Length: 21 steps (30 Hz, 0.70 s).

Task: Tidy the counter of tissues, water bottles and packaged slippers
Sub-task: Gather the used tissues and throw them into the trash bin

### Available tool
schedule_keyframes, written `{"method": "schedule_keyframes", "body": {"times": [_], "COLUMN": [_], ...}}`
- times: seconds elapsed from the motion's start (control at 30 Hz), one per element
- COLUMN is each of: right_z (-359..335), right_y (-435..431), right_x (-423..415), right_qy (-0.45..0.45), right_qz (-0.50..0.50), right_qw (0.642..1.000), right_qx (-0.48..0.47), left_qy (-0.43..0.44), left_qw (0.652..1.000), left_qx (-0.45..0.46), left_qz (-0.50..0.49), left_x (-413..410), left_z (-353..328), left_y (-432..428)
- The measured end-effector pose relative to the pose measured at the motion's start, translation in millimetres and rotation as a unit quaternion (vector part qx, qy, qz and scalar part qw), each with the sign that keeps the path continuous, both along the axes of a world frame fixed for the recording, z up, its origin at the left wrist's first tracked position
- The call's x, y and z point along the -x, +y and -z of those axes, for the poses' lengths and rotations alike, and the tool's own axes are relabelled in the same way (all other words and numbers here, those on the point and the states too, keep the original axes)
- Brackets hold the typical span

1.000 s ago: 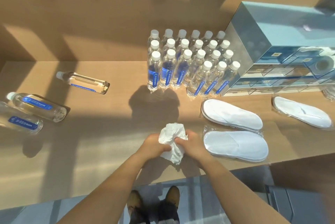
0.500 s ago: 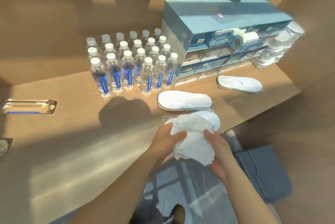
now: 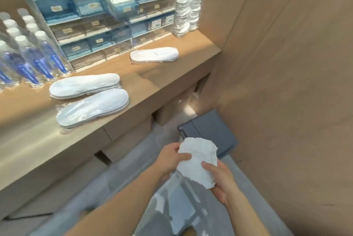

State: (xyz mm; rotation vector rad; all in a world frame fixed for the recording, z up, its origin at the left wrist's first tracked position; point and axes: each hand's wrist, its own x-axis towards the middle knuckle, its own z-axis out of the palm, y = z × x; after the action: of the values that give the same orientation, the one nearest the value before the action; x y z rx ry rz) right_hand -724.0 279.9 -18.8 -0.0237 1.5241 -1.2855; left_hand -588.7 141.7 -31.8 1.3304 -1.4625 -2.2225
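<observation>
Both my forearms came in from 6 o'clock, off the counter and over the floor. My left hand [image 3: 170,156] gripped the crumpled tissue [image 3: 197,160] from its 9 o'clock side, thumb pressed on top. My right hand [image 3: 221,181] cupped it from below at 5 o'clock, fingers closed on it. Tissue was white, wrinkled, bunched into a loose wad with ragged edges, held in the air.

Just beyond at 12 o'clock sat a grey lidded bin [image 3: 212,130] on the floor, against the wall at 3 o'clock. Open floor between me and it.

Counter [image 3: 28,140] edge ran from 8 to 1 o'clock. On it: two packaged slippers [image 3: 91,109] [image 3: 84,85] side by side near the edge, a third [image 3: 154,54] further back, upright water bottles [image 3: 32,58] at 10 o'clock, blue drawer organizer [image 3: 107,19] behind, a slipper stack [image 3: 188,8] at its right end.
</observation>
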Motion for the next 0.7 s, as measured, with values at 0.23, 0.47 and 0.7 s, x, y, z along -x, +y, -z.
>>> {"method": "schedule_keyframes", "body": {"times": [0.23,0.47,0.7], "right_z": [16,32,37], "right_y": [59,22,-12], "right_x": [125,217,304], "right_qy": [0.021,0.04,0.053], "right_qz": [0.003,-0.009,0.019], "right_qw": [0.998,0.998,0.998], "right_qx": [-0.055,-0.05,-0.041], "left_qy": [-0.042,-0.07,-0.048], "left_qw": [0.998,0.997,0.999], "left_qx": [-0.052,-0.032,-0.02], "left_qz": [-0.007,0.0,0.007], "left_x": [103,189,277], "left_z": [13,33,32], "left_y": [63,31,-13]}}
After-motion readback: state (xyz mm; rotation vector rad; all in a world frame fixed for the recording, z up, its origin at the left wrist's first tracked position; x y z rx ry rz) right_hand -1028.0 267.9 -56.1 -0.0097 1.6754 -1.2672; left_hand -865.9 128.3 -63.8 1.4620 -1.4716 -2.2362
